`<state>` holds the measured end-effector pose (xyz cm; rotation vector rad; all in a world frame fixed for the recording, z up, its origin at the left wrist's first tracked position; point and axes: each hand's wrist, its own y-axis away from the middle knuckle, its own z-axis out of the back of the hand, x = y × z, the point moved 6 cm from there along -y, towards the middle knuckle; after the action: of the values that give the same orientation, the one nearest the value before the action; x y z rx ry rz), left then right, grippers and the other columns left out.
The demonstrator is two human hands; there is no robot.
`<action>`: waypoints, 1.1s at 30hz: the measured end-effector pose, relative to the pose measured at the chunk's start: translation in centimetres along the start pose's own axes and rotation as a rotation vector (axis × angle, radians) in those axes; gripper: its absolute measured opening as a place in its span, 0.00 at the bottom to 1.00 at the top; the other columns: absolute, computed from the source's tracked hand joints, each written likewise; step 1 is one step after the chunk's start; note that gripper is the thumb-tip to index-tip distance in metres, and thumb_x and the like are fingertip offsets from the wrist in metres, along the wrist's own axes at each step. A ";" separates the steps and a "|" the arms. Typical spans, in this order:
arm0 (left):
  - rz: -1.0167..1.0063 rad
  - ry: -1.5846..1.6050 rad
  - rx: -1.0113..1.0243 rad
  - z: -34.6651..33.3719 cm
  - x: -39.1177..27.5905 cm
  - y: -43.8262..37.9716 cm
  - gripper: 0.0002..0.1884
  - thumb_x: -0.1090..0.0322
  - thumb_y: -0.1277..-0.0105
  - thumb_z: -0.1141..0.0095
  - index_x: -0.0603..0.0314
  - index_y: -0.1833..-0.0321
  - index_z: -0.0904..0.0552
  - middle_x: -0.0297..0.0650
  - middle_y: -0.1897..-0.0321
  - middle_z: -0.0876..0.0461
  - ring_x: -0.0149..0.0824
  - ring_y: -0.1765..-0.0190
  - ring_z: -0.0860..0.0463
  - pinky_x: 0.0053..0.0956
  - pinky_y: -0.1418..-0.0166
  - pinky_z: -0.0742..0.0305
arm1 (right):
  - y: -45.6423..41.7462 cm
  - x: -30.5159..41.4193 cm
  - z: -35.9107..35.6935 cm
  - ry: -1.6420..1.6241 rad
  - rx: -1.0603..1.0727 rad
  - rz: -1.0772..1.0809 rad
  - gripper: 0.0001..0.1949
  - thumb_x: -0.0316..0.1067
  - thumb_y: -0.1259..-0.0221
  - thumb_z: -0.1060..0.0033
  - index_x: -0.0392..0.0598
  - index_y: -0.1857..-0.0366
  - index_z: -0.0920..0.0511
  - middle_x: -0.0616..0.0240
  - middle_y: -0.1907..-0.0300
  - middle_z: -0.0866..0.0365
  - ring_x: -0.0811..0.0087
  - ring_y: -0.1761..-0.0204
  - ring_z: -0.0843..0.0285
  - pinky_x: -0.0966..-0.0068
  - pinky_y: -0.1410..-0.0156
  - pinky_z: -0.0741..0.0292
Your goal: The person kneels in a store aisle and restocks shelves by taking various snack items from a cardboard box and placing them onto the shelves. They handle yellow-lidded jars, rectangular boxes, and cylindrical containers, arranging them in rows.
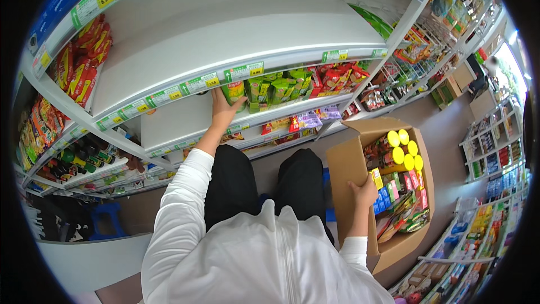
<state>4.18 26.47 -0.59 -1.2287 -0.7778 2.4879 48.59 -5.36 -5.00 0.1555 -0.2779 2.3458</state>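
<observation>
My left hand (223, 108) is around a green chip canister (234, 91) at the front of a white shelf, beneath the price-tag rail. Right beside the canister stand green snack bags (278, 89) in a display tray. On my right is an open cardboard box (346, 186), and my right hand (363, 193) grips its near-left edge, fingertips over the inside. Upright canisters with yellow lids (398, 155) fill the far end of the box. Closer to my hand lie a small yellow pack (376, 178), blue packs (382, 200) and loose snack bags (400, 219).
Red snack bags (341, 78) sit right of the green ones. Red-and-yellow packets (80, 65) lean at the upper shelf's left end. A shelf post (415, 8) rises at right. More stocked shelving (464, 240) lies at lower right, and a blue stool (107, 219) at left.
</observation>
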 end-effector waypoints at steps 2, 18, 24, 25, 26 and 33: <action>-0.002 0.005 -0.003 0.0 0.2 0.1 0.48 0.54 0.44 0.29 0.69 0.29 0.46 0.61 0.36 0.41 0.63 0.35 0.37 0.46 0.35 0.34 | 0.1 0.2 0.1 0.010 0.046 -0.041 0.32 0.54 0.69 0.18 0.48 0.59 0.24 0.52 0.66 0.15 0.49 0.61 0.17 0.58 0.58 0.22; 0.109 -0.152 -0.006 -1.0 2.7 1.4 0.52 0.51 0.39 0.34 0.78 0.27 0.54 0.66 0.27 0.52 0.62 0.26 0.49 0.48 0.24 0.53 | 0.3 -0.9 -0.5 -0.167 0.005 0.052 0.33 0.55 0.62 0.20 0.45 0.53 0.24 0.52 0.61 0.15 0.51 0.58 0.17 0.60 0.53 0.21; 0.028 -0.192 -0.015 4.1 -5.1 12.0 0.45 0.60 0.35 0.39 0.75 0.26 0.53 0.64 0.27 0.51 0.60 0.25 0.51 0.50 0.23 0.57 | -4.3 -5.2 2.5 -0.386 -0.235 -0.098 0.26 0.52 0.50 0.27 0.44 0.51 0.21 0.52 0.56 0.16 0.53 0.51 0.20 0.62 0.48 0.23; 0.031 -0.228 0.003 5.0 -5.3 14.1 0.44 0.61 0.36 0.40 0.75 0.26 0.53 0.63 0.27 0.51 0.61 0.25 0.50 0.50 0.23 0.58 | -5.9 -5.9 3.2 -0.284 -0.241 -0.129 0.26 0.50 0.50 0.26 0.44 0.51 0.21 0.52 0.54 0.17 0.53 0.48 0.21 0.62 0.47 0.24; 0.021 -0.265 0.084 5.3 -4.7 16.3 0.43 0.61 0.36 0.40 0.73 0.26 0.51 0.63 0.27 0.52 0.62 0.26 0.49 0.51 0.24 0.56 | -7.3 -6.6 3.8 -0.181 -0.240 -0.159 0.26 0.48 0.50 0.26 0.44 0.50 0.21 0.51 0.52 0.17 0.53 0.46 0.22 0.63 0.46 0.24; 0.105 -0.381 0.311 5.4 -3.0 21.0 0.36 0.61 0.39 0.41 0.66 0.29 0.39 0.65 0.27 0.52 0.65 0.28 0.46 0.53 0.26 0.47 | -12.2 -8.4 0.1 0.170 -0.165 -0.197 0.52 0.60 0.59 0.24 0.63 0.25 0.44 0.45 0.24 0.51 0.44 0.24 0.55 0.53 0.25 0.46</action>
<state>1.81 6.00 -7.88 -0.7173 -0.3849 2.8359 63.20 -2.63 -4.68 -0.0927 -0.3532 2.1150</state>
